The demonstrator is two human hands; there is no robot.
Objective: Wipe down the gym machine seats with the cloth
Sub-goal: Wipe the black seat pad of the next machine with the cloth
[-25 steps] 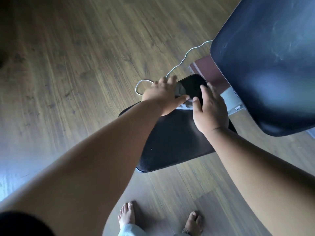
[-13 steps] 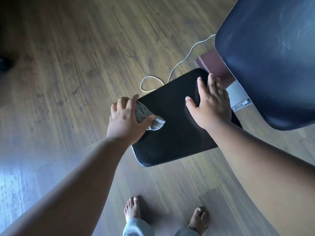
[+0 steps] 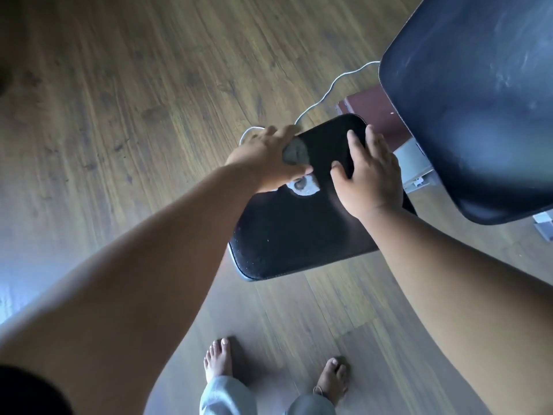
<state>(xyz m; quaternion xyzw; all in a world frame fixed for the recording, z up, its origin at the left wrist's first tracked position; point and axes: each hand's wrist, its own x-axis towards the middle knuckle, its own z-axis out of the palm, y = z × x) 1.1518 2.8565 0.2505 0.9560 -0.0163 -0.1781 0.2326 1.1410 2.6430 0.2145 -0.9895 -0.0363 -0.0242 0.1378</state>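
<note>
The left hand [image 3: 266, 157], its grip clamped on the crumpled grey cloth [image 3: 300, 169], has slid up the smooth black padded seat [image 3: 287, 235], while the right hand [image 3: 369, 175] stays flat, fingers apart.

- Scene dim overall; daylight enters from the lower left, leaving a pale bluish glare patch on the wooden floor [image 3: 18, 265].
- Soft sheen on the dark backrest pad [image 3: 478, 121]; smudges visible in it.
- Mild motion blur on both forearms.
- Wide-angle distortion: floor planks bow toward the edges.
- Corners darken.
</note>
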